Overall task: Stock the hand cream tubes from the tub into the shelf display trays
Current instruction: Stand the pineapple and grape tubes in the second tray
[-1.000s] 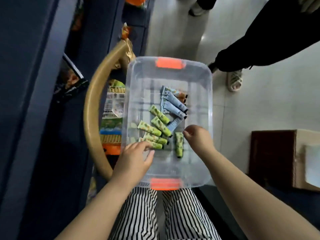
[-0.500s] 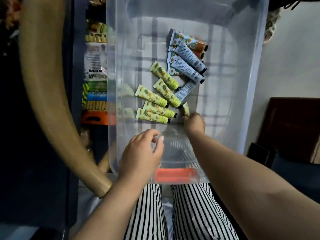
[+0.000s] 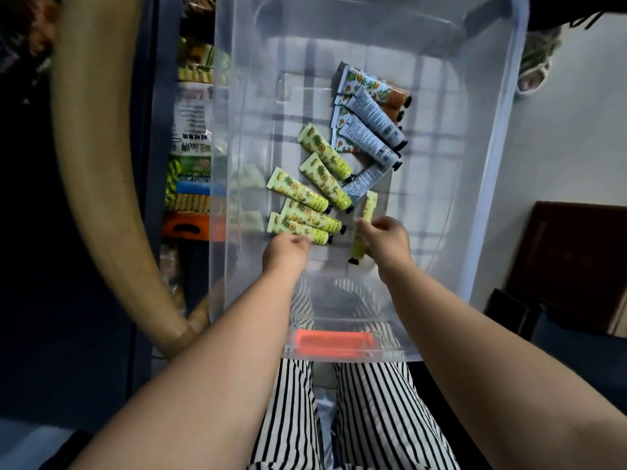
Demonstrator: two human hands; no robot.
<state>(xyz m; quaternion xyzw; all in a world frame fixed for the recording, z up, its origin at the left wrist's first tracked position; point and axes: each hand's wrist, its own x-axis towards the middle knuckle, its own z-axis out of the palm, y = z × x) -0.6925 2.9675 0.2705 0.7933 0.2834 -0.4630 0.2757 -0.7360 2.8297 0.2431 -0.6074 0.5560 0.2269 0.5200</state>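
Your right hand (image 3: 386, 240) holds one green tube (image 3: 364, 228) inside the clear tub (image 3: 488, 184). Your left hand (image 3: 286, 254) touches the nearest of the other green tubes (image 3: 315, 198) lying beside it.

Person, head view. Both forearms bare to the frame edge, no sleeves, watch or rings in view; left hand (image 3: 286, 253) and right hand (image 3: 386, 240) ungloved. Trousers (image 3: 373, 415) white with narrow black vertical stripes, covering both legs.
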